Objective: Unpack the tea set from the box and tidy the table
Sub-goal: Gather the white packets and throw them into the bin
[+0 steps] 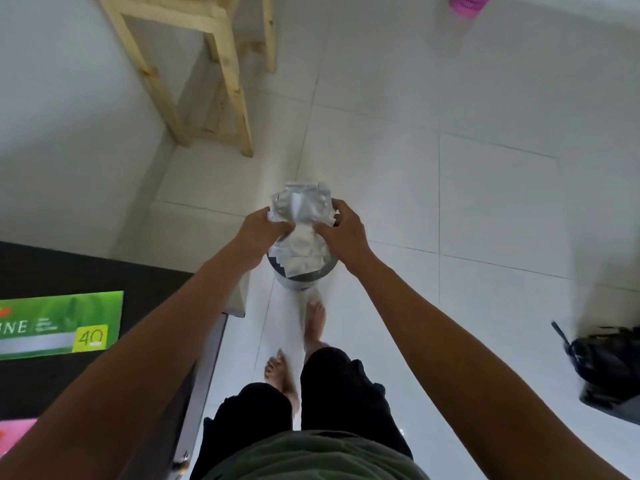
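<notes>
I stand on the white tiled floor, both arms stretched out in front of me. My left hand [261,233] and my right hand [343,233] together grip a crumpled bundle of silvery foil wrappers [301,220]. The bundle hangs right over a round grey bin [304,280] on the floor, which it largely hides. A green tea box [59,323] marked "40" lies flat on the dark table [86,271] at my left.
A light wooden stool [214,81] stands by the wall beyond the bin. A black bag [606,365] lies on the floor at the right edge. Something pink [469,3] sits at the top right, and a pink item [14,436] on the table's near corner.
</notes>
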